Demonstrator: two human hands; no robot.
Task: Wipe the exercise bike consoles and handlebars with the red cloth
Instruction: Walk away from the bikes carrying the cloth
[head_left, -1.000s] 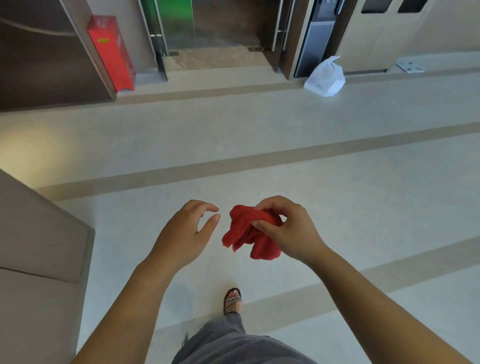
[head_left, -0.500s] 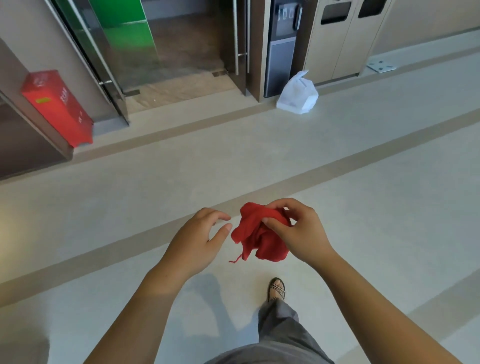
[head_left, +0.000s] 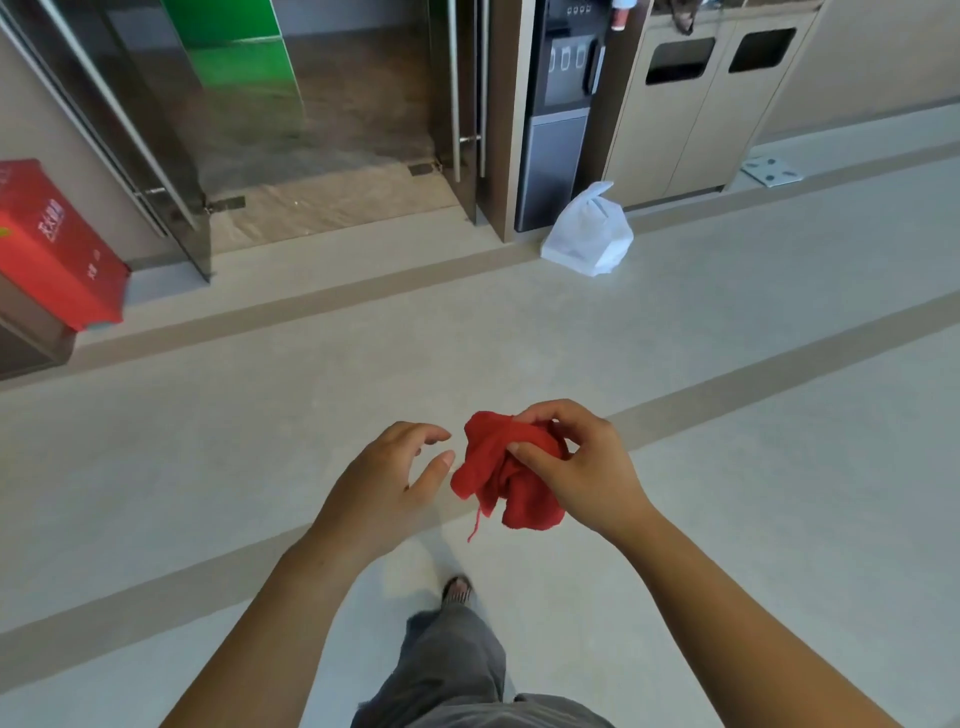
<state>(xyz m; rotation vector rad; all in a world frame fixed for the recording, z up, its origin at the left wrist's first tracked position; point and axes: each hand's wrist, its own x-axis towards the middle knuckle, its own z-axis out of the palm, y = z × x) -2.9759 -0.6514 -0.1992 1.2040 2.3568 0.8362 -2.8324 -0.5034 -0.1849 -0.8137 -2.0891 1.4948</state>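
- Right hand (head_left: 582, 467) pinches the bunched red cloth (head_left: 506, 475) — thumb over it, fingers curled behind.
- Left hand (head_left: 387, 483) loosely open, fingertips just beside the cloth, holding nothing.
- Step looks like carrying it — no bike in view, so finding one comes next.

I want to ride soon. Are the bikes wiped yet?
Not yet. Done: the cloth is fetched, bunched in the right hand. In hand: the left hand hovers open beside it, over the floor. Left: all the wiping; no bike is in view.
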